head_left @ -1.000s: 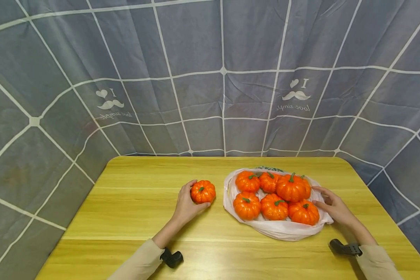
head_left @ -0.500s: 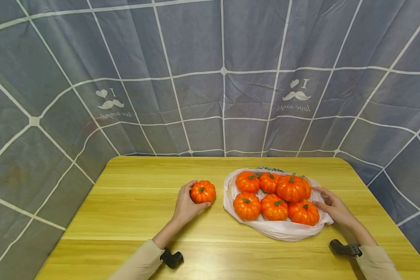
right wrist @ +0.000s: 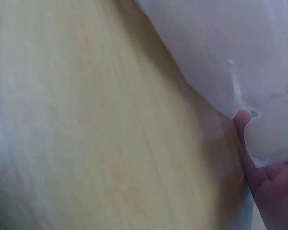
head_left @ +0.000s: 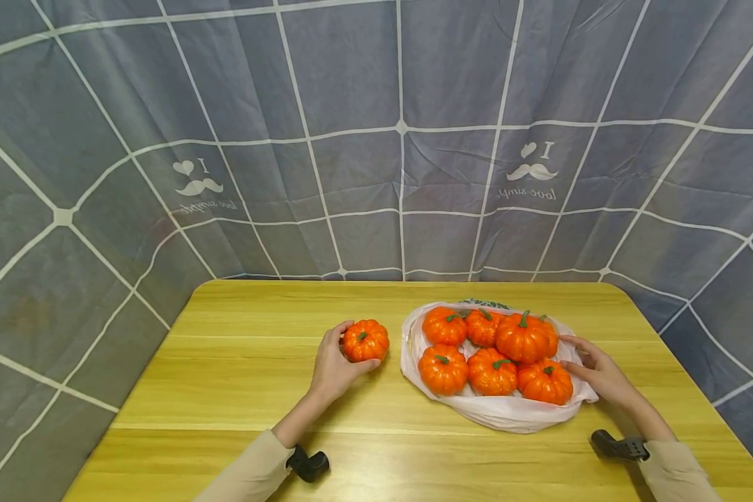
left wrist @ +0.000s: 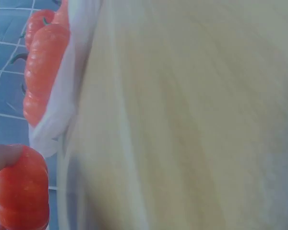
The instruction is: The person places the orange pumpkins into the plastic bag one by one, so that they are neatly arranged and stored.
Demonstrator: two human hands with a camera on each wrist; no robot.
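My left hand (head_left: 339, 366) holds a small orange pumpkin (head_left: 367, 340) with a green stem, fingers along its left side and thumb at its near side. In the left wrist view the thumb lies over the top of this pumpkin (left wrist: 21, 191). To the right, a white plastic bag (head_left: 505, 413) lies spread open with several orange pumpkins (head_left: 492, 371) in it. My right hand (head_left: 602, 373) grips the bag's right edge. Thin plastic of the bag (right wrist: 271, 139) hangs over the palm in the right wrist view, hiding part of the fingers.
Everything stands on a yellow wood-grain table (head_left: 226, 390) with rounded far corners. A grey checked curtain (head_left: 364, 174) hangs behind and along both sides. Some green print (head_left: 484, 303) shows at the bag's far edge.
The pumpkin in my left hand has shifted very slightly up and right in the head view. My right hand and the bag have stayed in place.
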